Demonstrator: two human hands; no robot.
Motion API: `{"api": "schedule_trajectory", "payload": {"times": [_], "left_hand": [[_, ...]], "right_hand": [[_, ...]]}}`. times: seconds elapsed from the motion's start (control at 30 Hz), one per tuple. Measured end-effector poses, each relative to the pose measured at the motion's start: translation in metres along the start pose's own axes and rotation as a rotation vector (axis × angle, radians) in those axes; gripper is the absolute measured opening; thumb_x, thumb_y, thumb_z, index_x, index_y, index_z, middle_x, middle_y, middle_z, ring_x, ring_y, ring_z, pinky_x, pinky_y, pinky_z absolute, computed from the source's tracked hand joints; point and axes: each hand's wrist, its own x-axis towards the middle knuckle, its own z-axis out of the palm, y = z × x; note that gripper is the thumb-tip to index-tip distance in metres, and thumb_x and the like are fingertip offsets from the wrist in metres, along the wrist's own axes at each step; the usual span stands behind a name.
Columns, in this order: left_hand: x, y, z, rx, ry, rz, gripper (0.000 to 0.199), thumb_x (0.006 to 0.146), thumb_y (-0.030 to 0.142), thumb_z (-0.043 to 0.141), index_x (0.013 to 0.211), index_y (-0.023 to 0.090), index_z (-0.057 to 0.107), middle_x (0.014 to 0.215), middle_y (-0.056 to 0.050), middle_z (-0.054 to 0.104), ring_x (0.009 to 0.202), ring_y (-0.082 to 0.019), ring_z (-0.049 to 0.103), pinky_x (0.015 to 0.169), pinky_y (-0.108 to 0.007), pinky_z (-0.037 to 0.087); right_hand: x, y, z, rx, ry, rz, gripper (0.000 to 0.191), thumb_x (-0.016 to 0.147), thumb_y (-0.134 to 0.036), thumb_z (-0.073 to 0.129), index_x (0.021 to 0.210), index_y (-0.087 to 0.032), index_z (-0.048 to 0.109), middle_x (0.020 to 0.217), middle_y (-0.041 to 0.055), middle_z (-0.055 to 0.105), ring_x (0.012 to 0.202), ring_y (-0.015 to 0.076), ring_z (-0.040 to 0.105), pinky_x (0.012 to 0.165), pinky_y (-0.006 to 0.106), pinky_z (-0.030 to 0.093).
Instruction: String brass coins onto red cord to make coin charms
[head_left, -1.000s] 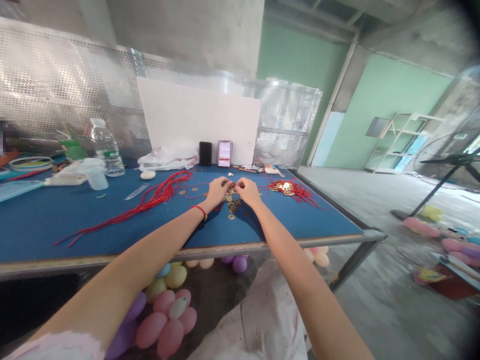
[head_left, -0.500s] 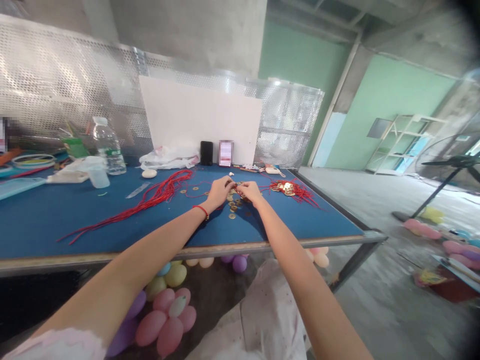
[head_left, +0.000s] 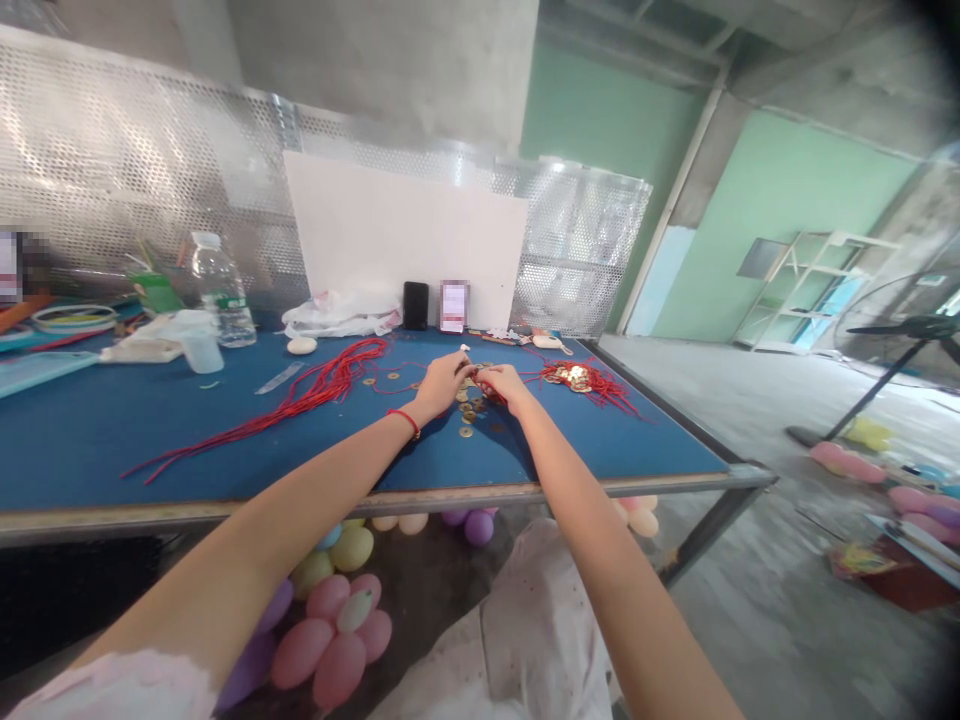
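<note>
I see the blue desk [head_left: 112, 440] filling the left of the view, with a white board [head_left: 405, 240] propped at its back. A long bundle of red cords [head_left: 300, 395] lies across it, left of my hands. My left hand [head_left: 442, 380] and right hand [head_left: 504, 385] meet near the far middle; the fingers of both are pinched narrow on a red cord [head_left: 489, 392] with a small coin, too small to make out well. Loose brass coins [head_left: 469, 412] lie on the desk just below the hands, and a finished pile of corded coins [head_left: 577, 378] sits to the right.
</note>
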Motion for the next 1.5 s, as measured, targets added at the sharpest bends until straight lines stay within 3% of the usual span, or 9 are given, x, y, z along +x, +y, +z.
{"api": "schedule_trajectory", "payload": {"times": [0.73,0.97,1.1,1.27,1.5], "left_hand": [[-0.0004,0.0004,0.0005,-0.013,0.012,-0.009,0.019,0.087,0.029,0.05,0.071,0.02,0.056,0.066,-0.001,0.059,0.066,-0.017,0.053,0.065,-0.027,0.036],[-0.0002,0.0009,0.0013,-0.088,0.051,-0.028,0.017,0.084,0.027,0.053,0.069,0.02,0.057,0.061,0.0,0.058,0.061,-0.016,0.053,0.063,-0.027,0.036],[0.0005,0.0009,0.0009,-0.145,0.027,-0.073,0.019,0.083,0.032,0.052,0.068,0.02,0.057,0.06,0.0,0.06,0.06,-0.017,0.055,0.063,-0.027,0.038],[0.0018,-0.0003,0.0004,-0.203,-0.013,-0.107,0.021,0.081,0.037,0.053,0.069,0.02,0.056,0.06,-0.001,0.061,0.058,-0.017,0.057,0.06,-0.027,0.04],[0.0026,-0.0023,0.0009,-0.236,-0.056,-0.081,0.03,0.081,0.046,0.051,0.071,0.018,0.056,0.059,0.0,0.06,0.059,-0.016,0.057,0.059,-0.026,0.041]], "right_hand": [[0.003,0.0022,-0.0018,-0.023,0.114,-0.054,0.015,0.064,-0.023,0.061,0.053,-0.016,0.053,0.047,-0.0051,0.046,0.046,0.0071,0.041,0.046,0.02,0.03],[0.003,0.0029,-0.0007,-0.043,0.12,-0.127,0.01,0.062,-0.02,0.066,0.067,-0.015,0.058,0.053,-0.0049,0.055,0.05,0.0083,0.047,0.052,0.02,0.038],[-0.001,-0.0007,-0.0004,-0.03,0.069,-0.186,0.013,0.065,-0.017,0.065,0.076,-0.015,0.059,0.058,-0.0033,0.059,0.056,0.0102,0.054,0.058,0.022,0.042],[-0.0029,-0.0028,0.0002,-0.047,-0.007,-0.196,0.005,0.067,-0.018,0.059,0.07,-0.015,0.06,0.057,-0.0045,0.056,0.055,0.0089,0.049,0.058,0.021,0.039],[-0.0016,-0.0016,-0.0011,0.047,-0.081,-0.153,0.007,0.064,-0.022,0.059,0.068,-0.017,0.055,0.059,-0.0057,0.052,0.057,0.0092,0.045,0.058,0.021,0.035]]}}
